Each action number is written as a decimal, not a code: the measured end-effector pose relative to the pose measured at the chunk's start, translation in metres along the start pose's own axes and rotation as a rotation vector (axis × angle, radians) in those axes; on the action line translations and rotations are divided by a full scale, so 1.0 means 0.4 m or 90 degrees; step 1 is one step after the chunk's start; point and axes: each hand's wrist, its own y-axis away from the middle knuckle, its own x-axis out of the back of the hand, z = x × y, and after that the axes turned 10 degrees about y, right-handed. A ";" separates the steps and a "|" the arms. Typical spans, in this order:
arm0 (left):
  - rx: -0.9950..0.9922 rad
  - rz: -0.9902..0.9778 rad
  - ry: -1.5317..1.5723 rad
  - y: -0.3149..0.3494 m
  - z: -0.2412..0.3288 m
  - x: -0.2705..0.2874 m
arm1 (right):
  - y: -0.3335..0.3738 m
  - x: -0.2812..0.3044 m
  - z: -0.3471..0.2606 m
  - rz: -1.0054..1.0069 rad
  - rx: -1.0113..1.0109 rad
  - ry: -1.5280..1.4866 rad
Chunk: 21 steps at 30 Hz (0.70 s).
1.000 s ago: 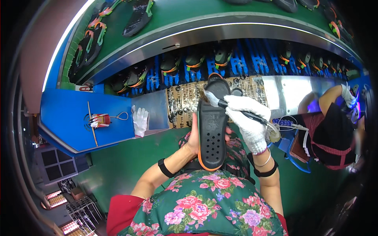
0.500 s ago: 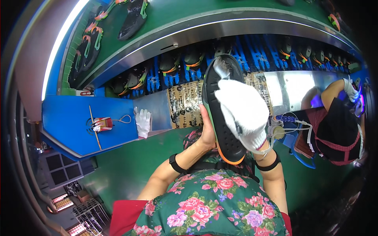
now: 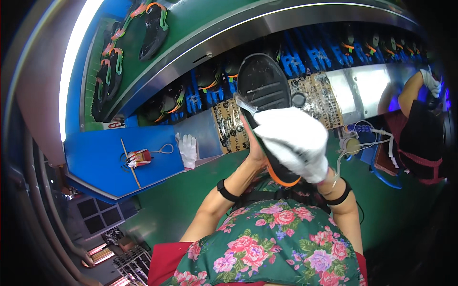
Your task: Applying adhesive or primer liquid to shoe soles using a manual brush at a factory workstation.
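A black shoe sole [image 3: 265, 86] with an orange heel rim and a greenish side edge is held up in front of me, over the ledge. My left hand [image 3: 255, 150], bare, grips its left side from beneath; most of those fingers are hidden behind it. My right hand [image 3: 296, 138], in a white knitted glove, is closed over the sole's middle on a small brush. Only the pale, wet-looking bristles [image 3: 245, 104] show, at the sole's left edge; the glove hides the handle.
A spare white glove [image 3: 187, 151] lies beside a blue side table [image 3: 95, 159] bearing a red container [image 3: 139, 158] and a stick. Black footwear fills blue racks [image 3: 315, 58] behind the ledge, more on the green belt [image 3: 210, 24]. A co-worker's arm [image 3: 411, 95] is at right.
My right hand has drawn the brush from inside the sole's toe end to its left edge. The sole has tilted, and my whole view has shifted a little.
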 end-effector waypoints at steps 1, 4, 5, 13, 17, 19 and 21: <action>-0.029 -0.023 -0.038 -0.011 0.003 0.012 | 0.004 0.004 0.009 0.014 -0.074 -0.070; -0.064 -0.028 0.055 -0.018 -0.015 0.000 | 0.015 0.010 0.030 0.070 -0.106 -0.066; -0.042 -0.025 0.034 -0.015 -0.015 0.012 | 0.023 0.008 0.034 0.051 -0.069 -0.019; -0.006 -0.092 0.011 -0.030 -0.017 0.088 | 0.041 0.010 0.039 0.005 -0.041 -0.063; 0.041 -0.093 0.024 -0.040 -0.004 0.071 | 0.065 -0.013 0.046 -0.022 0.011 0.021; 0.049 -0.075 0.053 -0.039 0.003 0.104 | 0.085 -0.042 0.048 -0.062 -0.028 -0.075; 0.060 -0.042 0.104 -0.038 0.002 0.153 | 0.076 -0.015 0.068 -0.064 -0.006 -0.122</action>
